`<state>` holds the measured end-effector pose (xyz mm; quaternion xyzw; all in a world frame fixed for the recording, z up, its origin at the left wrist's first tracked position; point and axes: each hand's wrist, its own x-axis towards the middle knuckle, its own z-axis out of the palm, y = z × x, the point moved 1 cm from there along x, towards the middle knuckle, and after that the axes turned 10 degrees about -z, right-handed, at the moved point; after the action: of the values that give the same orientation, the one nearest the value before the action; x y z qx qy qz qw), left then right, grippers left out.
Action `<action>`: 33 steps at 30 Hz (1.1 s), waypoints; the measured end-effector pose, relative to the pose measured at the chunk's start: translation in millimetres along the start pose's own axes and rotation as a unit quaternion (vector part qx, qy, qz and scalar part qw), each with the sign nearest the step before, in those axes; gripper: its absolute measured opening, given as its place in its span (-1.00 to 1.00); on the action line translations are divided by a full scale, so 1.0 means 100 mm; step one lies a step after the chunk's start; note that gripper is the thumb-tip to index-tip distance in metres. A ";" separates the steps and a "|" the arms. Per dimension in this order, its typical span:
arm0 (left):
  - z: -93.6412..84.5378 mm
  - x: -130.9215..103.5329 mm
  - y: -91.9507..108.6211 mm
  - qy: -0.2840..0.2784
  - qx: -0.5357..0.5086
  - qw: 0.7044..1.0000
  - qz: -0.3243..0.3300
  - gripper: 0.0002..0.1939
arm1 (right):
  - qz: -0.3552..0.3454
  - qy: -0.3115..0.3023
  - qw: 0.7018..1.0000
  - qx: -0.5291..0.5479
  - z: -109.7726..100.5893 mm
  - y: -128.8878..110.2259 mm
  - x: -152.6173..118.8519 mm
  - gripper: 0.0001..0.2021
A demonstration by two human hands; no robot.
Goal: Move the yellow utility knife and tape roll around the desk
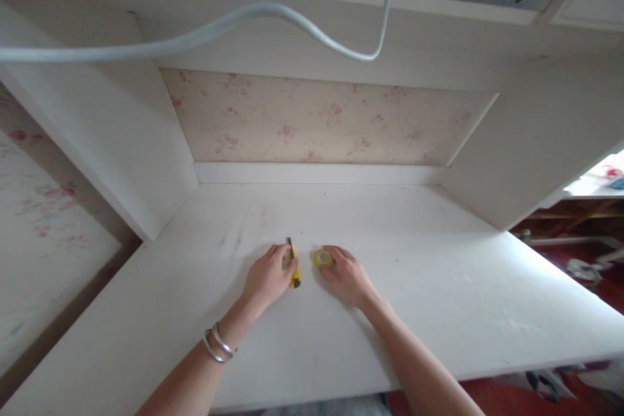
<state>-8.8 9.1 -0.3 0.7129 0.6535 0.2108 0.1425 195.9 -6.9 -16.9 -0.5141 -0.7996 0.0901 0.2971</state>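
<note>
Near the middle of the white desk top [312, 331], my left hand [269, 275] has its thumb and fingers closed on a yellow and black utility knife [295, 271]. The knife points away from me, its dark end toward the wall. To its right, my right hand [347, 275] grips a small yellow-rimmed roll of tape [324, 259] between thumb and fingers. A narrow gap of bare desk separates the knife from the roll. Both hands rest low at the surface, and two silver bangles [219, 343] circle my left wrist.
White side panels [536, 123] flank the desk, with flowered wallpaper [312, 120] at the back. Overhead is a cabinet [414, 0] holding plastic-wrapped things. A white cable [219, 23] hangs across the upper view. Objects lie on the red floor [517, 396] beyond the front edge.
</note>
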 end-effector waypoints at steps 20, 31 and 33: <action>-0.02 -0.05 0.10 -0.068 0.058 0.993 -0.071 -0.59 | 0.048 0.060 0.997 -0.026 -0.20 0.38 -0.05 -0.57; 0.03 0.12 0.16 -0.121 0.102 0.984 -0.085 -0.63 | 0.248 0.076 0.947 -0.188 -1.04 1.70 -0.62 -0.48; 0.05 0.13 0.29 -0.122 0.092 0.985 -0.075 -0.63 | 0.254 0.060 0.947 -0.188 -1.01 1.76 -0.68 -0.47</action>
<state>19.4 18.9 10.9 0.6927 0.6991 0.0495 0.1701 408.5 -2.9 -39.9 -0.7508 -0.6258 -0.0205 0.2103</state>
